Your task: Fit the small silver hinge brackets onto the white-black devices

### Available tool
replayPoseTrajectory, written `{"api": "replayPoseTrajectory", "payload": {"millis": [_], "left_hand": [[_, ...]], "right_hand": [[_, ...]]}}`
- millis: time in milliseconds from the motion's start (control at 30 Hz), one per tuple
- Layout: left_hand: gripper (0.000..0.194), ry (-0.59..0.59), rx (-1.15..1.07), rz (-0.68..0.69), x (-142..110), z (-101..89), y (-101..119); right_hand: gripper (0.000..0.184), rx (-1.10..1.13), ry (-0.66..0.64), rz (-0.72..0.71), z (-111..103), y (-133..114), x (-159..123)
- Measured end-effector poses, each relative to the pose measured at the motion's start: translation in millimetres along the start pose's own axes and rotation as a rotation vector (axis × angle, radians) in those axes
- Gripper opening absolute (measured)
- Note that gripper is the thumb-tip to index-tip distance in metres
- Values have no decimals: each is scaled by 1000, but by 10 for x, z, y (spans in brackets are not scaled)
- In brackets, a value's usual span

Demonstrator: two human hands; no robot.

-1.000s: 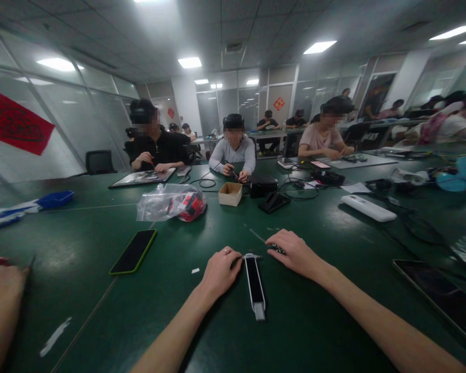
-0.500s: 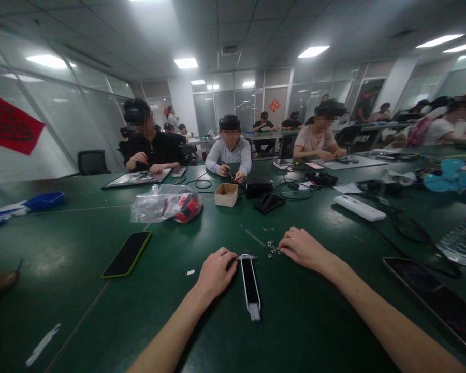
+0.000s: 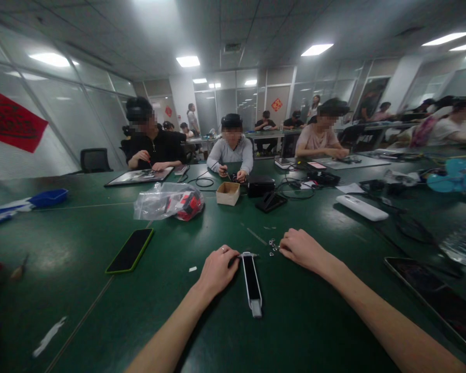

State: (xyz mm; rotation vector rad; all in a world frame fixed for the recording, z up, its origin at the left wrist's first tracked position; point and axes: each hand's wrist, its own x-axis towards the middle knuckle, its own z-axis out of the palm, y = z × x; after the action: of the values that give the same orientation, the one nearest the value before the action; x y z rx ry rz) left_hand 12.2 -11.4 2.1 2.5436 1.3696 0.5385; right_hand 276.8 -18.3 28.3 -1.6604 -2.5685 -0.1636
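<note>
I have the left hand (image 3: 218, 267) curled by the far end of a long white-edged gadget (image 3: 251, 280), which lies on the green table (image 3: 295, 326) between both hands; I can't tell whether those fingers grip anything. The right hand (image 3: 302, 246) curls beside small metal parts (image 3: 272, 248), its hold hidden from me.

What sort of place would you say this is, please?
Probably a shared workroom: several people sit handling small items around a large green table, with glass partitions along the left.
</note>
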Motion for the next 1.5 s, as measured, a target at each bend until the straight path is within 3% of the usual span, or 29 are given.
{"api": "replayPoseTrajectory", "payload": {"millis": [300,833,933,1167,1500], "left_hand": [[24,-7,3,-6,-2,-2,0],[25,-15,0,-8,-4,-41,26],[25,-4,-2,3,-4,-32,23],[27,9,-2,4,-5,-15,21],[27,13,-19,-9,-5,-5,12]], "right_hand": [[19,-163,17,123,50,-218,63],[11,25,97,198,155,-206,62],[11,129,155,160,135,-287,58],[14,388,290,-104,160,-485,64],[15,465,233,-63,204,-481,69]]}}
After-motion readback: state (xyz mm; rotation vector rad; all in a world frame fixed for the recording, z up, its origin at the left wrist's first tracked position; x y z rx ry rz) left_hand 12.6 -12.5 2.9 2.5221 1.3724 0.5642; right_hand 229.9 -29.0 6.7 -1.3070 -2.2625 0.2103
